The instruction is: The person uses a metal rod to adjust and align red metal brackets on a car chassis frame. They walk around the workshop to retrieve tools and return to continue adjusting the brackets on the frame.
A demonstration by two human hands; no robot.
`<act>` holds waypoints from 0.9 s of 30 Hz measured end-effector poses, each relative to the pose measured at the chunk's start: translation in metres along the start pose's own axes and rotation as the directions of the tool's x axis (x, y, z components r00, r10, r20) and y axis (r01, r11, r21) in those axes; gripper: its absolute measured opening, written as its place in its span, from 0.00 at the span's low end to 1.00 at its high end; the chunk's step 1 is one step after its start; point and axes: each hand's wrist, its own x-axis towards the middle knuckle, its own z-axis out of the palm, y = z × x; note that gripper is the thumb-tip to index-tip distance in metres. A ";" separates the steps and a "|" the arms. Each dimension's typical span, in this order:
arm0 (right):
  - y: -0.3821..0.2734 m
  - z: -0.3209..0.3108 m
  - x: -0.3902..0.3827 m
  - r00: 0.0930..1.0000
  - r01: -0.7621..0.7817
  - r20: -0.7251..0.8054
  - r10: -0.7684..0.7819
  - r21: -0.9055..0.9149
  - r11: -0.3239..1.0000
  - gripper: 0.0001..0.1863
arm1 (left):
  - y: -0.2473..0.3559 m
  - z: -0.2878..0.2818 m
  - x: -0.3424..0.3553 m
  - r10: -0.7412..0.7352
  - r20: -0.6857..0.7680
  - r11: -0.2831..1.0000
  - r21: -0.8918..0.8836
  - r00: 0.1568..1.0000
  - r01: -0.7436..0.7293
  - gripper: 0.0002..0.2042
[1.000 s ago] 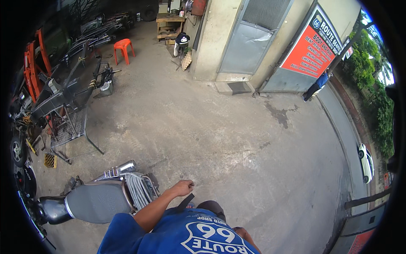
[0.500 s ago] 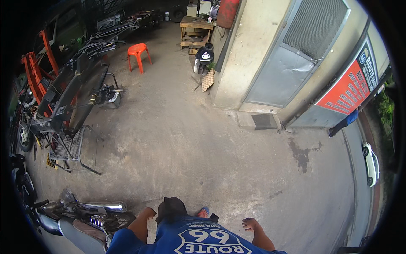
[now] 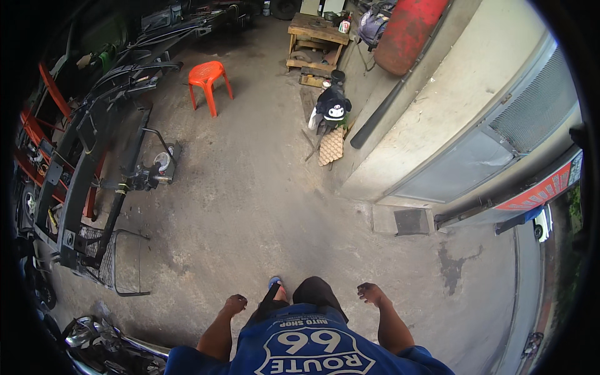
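Both my arms hang out from my sides over the concrete floor (image 3: 250, 219), with nothing held. My left hand (image 3: 235, 304) is loosely curved, its fingers slack and not fully closed. Out to the right, my right hand (image 3: 370, 292) has its fingers bent and a little apart. Neither hand touches anything. Nearest to the left hand is my dark-clad leg with a blue slipper (image 3: 275, 281) on the foot. My blue printed shirt (image 3: 306, 340) fills the lower middle.
An orange stool (image 3: 207, 75) stands ahead. To the left are a black vehicle frame (image 3: 72, 169) on supports and a motorcycle (image 3: 94, 340). A wooden workbench (image 3: 319, 28), an egg tray (image 3: 331, 148) and a red tank (image 3: 412, 34) line the right wall. A doorstep (image 3: 384, 220) juts out below a metal door (image 3: 462, 169).
I have stepped forward and the view has turned left. The stool, bench and wall look nearer, and the motorcycle has slid back toward the lower left. Both hands stay empty.
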 end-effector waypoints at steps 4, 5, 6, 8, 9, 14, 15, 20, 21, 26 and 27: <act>-0.013 0.021 0.080 0.931 -0.246 0.285 0.227 0.033 0.969 0.19 | 0.157 -0.091 0.080 0.268 -0.188 0.938 -0.171 0.945 -0.300 0.13; -0.024 0.018 0.106 0.860 -0.434 0.314 0.402 0.035 0.900 0.21 | 0.185 -0.111 0.102 0.269 -0.197 0.941 -0.155 0.943 -0.301 0.13; -0.034 0.015 0.120 0.857 -0.370 0.347 0.381 -0.100 0.923 0.22 | 0.208 -0.133 0.125 0.270 -0.208 0.943 -0.139 0.940 -0.302 0.13; -0.075 -0.005 0.161 0.807 -0.443 0.386 0.447 -0.105 0.890 0.23 | 0.242 -0.169 0.158 0.188 -0.192 0.966 -0.140 0.963 -0.216 0.12; -0.102 -0.011 0.172 0.803 -0.471 0.361 0.474 -0.105 0.876 0.22 | 0.251 -0.187 0.161 0.101 -0.166 0.981 -0.149 0.981 -0.126 0.12; -0.347 -0.091 0.289 0.933 -0.295 0.209 0.294 -0.031 0.955 0.16 | 0.337 -0.289 0.184 -0.262 0.037 0.963 0.077 0.964 0.259 0.10; -0.405 -0.107 0.316 0.975 -0.155 0.163 0.154 -0.001 0.988 0.14 | 0.355 -0.304 0.190 -0.250 0.018 0.968 0.029 0.968 0.250 0.12; -0.681 -0.153 0.471 0.822 0.567 0.056 -0.567 0.014 0.823 0.10 | 0.431 -0.365 0.257 -0.138 -0.222 0.972 -0.217 0.965 0.089 0.12; -0.723 -0.160 0.494 0.802 0.596 0.079 -0.592 -0.042 0.802 0.09 | 0.445 -0.374 0.273 -0.125 -0.229 0.981 -0.173 0.965 0.085 0.12; -0.895 -0.181 0.553 0.899 0.433 0.041 -0.435 -0.226 0.873 0.12 | 0.533 -0.449 0.370 -0.224 -0.149 0.972 0.033 0.963 0.231 0.14; -0.929 -0.184 0.558 0.902 0.427 0.031 -0.430 -0.201 0.881 0.13 | 0.558 -0.479 0.391 -0.242 -0.102 0.966 0.069 0.965 0.250 0.14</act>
